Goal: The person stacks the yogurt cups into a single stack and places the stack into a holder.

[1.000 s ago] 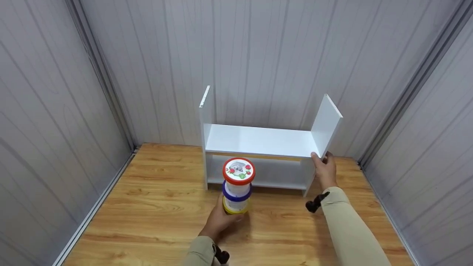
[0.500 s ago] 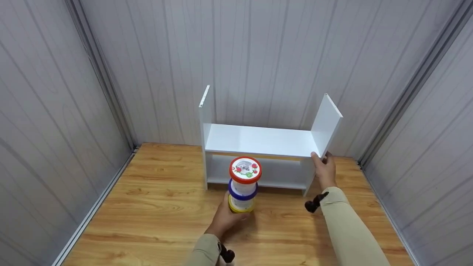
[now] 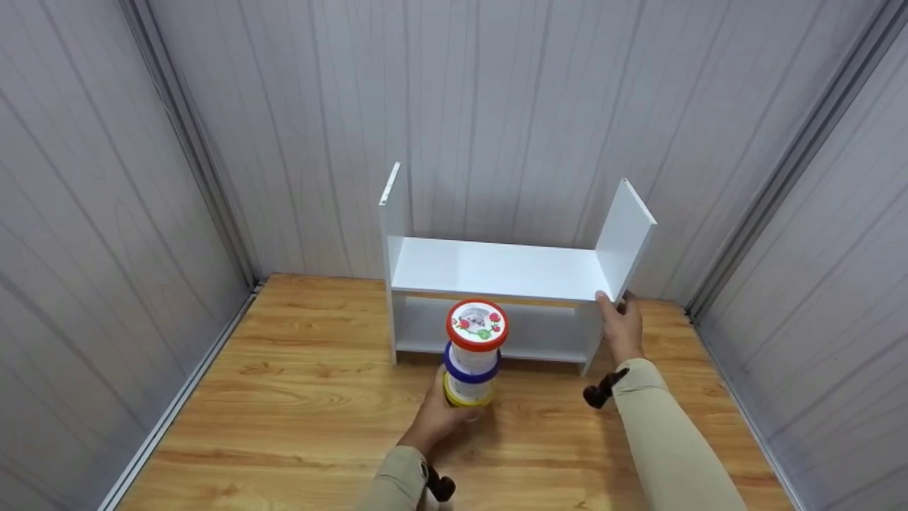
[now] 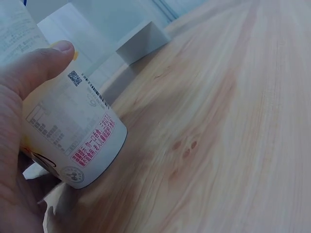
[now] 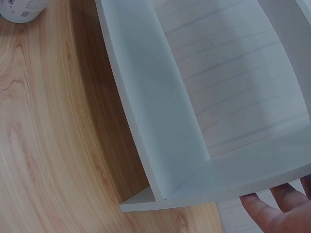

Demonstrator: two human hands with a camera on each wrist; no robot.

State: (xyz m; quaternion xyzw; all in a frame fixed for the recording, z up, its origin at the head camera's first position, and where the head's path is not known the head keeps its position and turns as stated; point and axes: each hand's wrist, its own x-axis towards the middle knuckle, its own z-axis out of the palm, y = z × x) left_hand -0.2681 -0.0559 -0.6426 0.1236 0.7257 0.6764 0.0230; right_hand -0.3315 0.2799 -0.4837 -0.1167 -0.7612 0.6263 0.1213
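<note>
Three tubs stand upright in a stack in the head view, with a red-lidded tub [image 3: 477, 325] on top, a blue-lidded tub [image 3: 472, 370] in the middle and a yellow-lidded tub [image 3: 454, 399] lowest. My left hand [image 3: 433, 417] grips the lowest tub. Its printed white wall [image 4: 73, 128] fills the left of the left wrist view, with the thumb across it; whether its base touches the table I cannot tell. My right hand [image 3: 624, 332] holds the right side panel of a white two-tier shelf [image 3: 496, 271], thumb in front and fingers [image 5: 272, 213] outside.
The shelf stands near the back wall [image 3: 482, 106] on a wood-grain table [image 3: 305, 397]. Grey panelled walls rise at the left [image 3: 113, 213] and right [image 3: 816, 298]. Its lower board [image 5: 150, 97] sits slightly above the tabletop.
My left hand has carried the tub stack a little to the right, in front of the shelf. My right hand keeps its hold on the panel.
</note>
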